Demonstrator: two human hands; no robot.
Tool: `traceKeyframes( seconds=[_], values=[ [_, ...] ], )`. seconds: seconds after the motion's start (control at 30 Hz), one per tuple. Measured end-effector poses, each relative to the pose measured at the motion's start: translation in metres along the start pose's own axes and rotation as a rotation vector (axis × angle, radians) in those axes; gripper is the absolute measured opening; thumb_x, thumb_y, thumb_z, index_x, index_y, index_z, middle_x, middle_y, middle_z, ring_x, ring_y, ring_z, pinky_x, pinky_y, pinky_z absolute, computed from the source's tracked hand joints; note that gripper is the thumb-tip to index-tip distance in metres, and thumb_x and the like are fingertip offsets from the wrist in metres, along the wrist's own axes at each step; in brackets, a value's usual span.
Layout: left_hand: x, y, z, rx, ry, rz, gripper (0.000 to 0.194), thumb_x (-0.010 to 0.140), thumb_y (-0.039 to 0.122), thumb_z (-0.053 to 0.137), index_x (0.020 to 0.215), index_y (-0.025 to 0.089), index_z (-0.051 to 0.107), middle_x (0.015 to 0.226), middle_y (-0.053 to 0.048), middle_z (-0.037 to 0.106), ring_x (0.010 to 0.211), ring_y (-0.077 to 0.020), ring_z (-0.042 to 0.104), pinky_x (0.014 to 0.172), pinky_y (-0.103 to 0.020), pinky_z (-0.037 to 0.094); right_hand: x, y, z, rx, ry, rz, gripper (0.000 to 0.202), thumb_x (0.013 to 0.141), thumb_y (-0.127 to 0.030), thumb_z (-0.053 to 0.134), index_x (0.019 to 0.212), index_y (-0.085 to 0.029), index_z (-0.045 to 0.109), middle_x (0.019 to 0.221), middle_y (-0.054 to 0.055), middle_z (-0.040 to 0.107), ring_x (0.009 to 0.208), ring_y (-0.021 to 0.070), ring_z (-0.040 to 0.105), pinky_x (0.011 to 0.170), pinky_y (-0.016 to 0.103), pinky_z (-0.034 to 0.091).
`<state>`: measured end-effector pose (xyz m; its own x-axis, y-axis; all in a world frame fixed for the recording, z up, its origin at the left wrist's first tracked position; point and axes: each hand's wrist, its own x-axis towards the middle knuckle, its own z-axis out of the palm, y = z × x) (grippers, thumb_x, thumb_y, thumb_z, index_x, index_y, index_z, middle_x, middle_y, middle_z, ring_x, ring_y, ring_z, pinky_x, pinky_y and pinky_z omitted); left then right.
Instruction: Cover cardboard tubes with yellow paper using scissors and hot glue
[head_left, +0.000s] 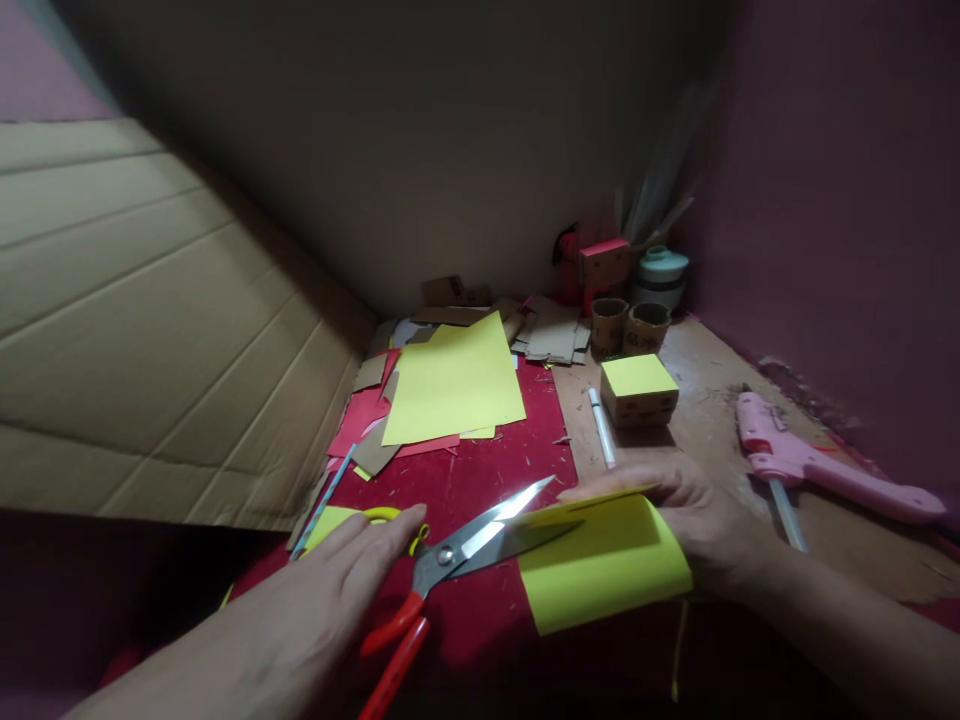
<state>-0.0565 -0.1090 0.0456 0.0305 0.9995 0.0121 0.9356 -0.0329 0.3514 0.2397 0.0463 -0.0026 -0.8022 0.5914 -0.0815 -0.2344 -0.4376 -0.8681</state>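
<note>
My left hand (341, 575) reaches in from the lower left, its fingers bent over a curled yellow paper strip (384, 515). Just right of those fingertips is a pair of red-handled scissors (445, 555) with blades parted. No finger shows in their handles. One blade crosses in front of a folded yellow paper (611, 575); the other points past its upper edge. On the right, my right hand (694, 515) is closed on that folded paper from behind, with part of the fingers hidden by it. A thin strand hangs below the paper.
A large yellow sheet (457, 385) lies over red and cardboard scraps. A yellow-topped cardboard box (640, 405), a white marker (601, 425) and two cardboard cups (609, 325) stand or lie beyond. At right is a pink glue gun (825, 465); a cardboard panel (165, 340) rises left.
</note>
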Motion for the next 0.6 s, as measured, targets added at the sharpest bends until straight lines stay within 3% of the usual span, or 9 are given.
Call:
traceKeyframes(
  seconds=[0.1,0.43,0.6],
  values=[
    [-0.004,-0.007,0.005,0.045,-0.072,0.012,0.051,0.093,0.029,0.042,0.141,0.042,0.038,0.147,0.006,0.043,0.132,-0.025,0.043,0.101,-0.031,0.046,0.0,0.0,0.0,-0.003,0.007,-0.006,0.017,0.077,-0.023,0.074,0.094,-0.025,0.076,0.092,0.005,0.076,0.079,0.016,0.073,0.069,0.022,0.058],
    [0.017,0.022,-0.007,0.047,-0.188,0.036,0.049,0.089,0.031,0.045,0.137,0.034,0.048,0.14,-0.001,0.053,0.125,-0.0281,0.052,0.102,-0.033,0.043,0.001,-0.003,0.002,0.034,-0.034,-0.005,0.019,0.08,-0.016,0.07,0.096,-0.024,0.076,0.094,0.002,0.076,0.081,0.013,0.072,0.07,0.016,0.057],
    [0.008,0.001,-0.001,0.116,-0.168,0.048,0.057,0.088,0.023,0.047,0.14,0.044,0.038,0.142,0.007,0.048,0.125,-0.0261,0.052,0.1,-0.033,0.046,0.001,0.0,0.0,0.026,-0.01,0.003,0.02,0.077,-0.02,0.073,0.096,-0.022,0.076,0.091,0.004,0.076,0.08,0.016,0.073,0.07,0.02,0.057]
  ],
)
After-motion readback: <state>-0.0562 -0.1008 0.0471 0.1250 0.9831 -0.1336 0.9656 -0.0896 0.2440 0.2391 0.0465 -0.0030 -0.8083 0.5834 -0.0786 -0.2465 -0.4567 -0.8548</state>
